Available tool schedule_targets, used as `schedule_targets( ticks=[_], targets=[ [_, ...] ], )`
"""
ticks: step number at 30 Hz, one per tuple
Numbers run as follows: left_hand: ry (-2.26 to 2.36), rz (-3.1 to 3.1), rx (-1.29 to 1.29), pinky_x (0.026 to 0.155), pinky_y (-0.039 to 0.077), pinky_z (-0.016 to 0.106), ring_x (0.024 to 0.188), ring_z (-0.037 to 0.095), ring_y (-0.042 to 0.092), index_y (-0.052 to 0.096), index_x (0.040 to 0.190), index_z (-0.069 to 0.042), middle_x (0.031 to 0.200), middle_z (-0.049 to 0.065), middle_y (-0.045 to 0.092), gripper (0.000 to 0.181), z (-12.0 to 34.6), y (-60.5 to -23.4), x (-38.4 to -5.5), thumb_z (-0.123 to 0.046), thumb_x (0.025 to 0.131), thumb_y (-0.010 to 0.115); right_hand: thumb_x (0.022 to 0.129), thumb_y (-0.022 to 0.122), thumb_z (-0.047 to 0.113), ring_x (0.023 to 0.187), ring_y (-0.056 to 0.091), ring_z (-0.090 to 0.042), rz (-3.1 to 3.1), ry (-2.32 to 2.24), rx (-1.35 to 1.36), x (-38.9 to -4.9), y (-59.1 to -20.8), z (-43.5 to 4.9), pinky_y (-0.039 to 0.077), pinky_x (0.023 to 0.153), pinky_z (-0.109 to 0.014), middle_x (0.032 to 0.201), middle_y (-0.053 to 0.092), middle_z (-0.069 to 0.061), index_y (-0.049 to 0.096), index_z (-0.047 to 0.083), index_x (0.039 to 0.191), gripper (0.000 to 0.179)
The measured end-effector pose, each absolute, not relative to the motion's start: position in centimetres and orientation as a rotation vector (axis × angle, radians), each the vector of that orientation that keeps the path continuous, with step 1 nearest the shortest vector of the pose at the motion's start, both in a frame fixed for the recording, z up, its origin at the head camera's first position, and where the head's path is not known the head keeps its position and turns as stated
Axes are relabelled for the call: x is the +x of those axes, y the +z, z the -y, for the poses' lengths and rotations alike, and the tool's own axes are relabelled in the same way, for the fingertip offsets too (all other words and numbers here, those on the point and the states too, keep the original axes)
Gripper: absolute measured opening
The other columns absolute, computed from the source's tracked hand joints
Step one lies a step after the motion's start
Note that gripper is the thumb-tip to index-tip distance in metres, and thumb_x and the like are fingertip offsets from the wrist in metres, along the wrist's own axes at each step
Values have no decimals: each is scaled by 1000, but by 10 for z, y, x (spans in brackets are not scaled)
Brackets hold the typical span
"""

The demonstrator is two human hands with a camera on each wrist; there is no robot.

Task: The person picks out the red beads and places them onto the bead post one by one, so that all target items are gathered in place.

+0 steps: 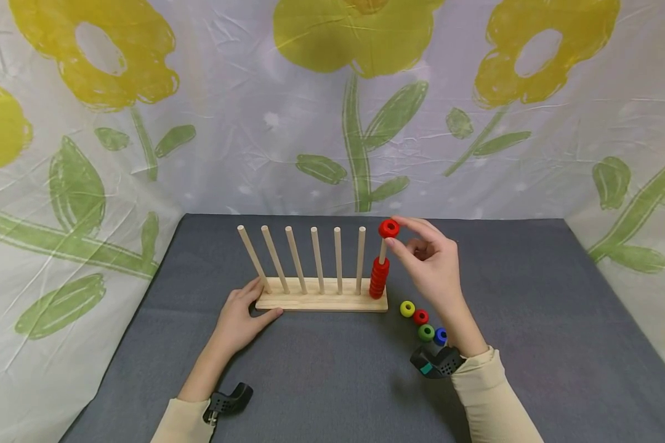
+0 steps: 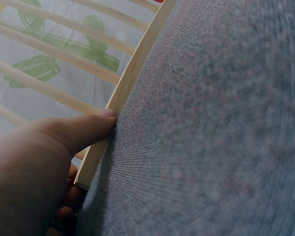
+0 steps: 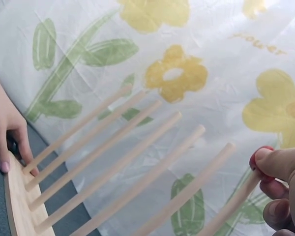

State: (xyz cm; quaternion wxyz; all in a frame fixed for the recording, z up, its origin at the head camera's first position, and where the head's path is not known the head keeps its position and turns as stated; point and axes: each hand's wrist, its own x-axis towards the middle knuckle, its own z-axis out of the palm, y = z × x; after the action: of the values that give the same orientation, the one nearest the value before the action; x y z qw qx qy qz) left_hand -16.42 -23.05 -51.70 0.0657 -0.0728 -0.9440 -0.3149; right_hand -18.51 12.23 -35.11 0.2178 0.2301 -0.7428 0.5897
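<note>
A wooden peg rack (image 1: 321, 301) stands on the dark cloth, a row of upright pegs along its base. Several red rings (image 1: 378, 280) are stacked low on the rightmost peg. At the top of that peg, my right hand (image 1: 436, 264) pinches another red ring (image 1: 383, 229) between thumb and fingers; the right wrist view has the peg tip right at this ring (image 3: 258, 156). My left hand (image 1: 237, 321) grips the left end of the base, thumb (image 2: 91, 129) along the front edge and fingers partly hidden behind. The other pegs are bare.
Right of the rack, below my right hand, lie a yellow ring (image 1: 403, 309), a red ring (image 1: 417, 320), a green ring (image 1: 423, 338) and a blue ring (image 1: 437, 340). A flower-printed sheet (image 1: 227, 154) hangs behind the table (image 1: 321, 381).
</note>
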Motion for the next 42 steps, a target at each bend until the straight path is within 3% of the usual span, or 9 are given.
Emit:
schedule_targets(
  ticks=[42],
  targets=[
    [-953, 2834, -209, 100, 39, 61, 126, 44, 46, 51, 146, 6, 153, 25, 42, 80, 228, -513, -163, -40, 88, 82, 88, 77, -6, 50, 42, -20, 2168, 1567, 608, -181, -349, -122, 33, 47, -26, 102, 66, -12, 72, -5, 120, 33]
  ],
)
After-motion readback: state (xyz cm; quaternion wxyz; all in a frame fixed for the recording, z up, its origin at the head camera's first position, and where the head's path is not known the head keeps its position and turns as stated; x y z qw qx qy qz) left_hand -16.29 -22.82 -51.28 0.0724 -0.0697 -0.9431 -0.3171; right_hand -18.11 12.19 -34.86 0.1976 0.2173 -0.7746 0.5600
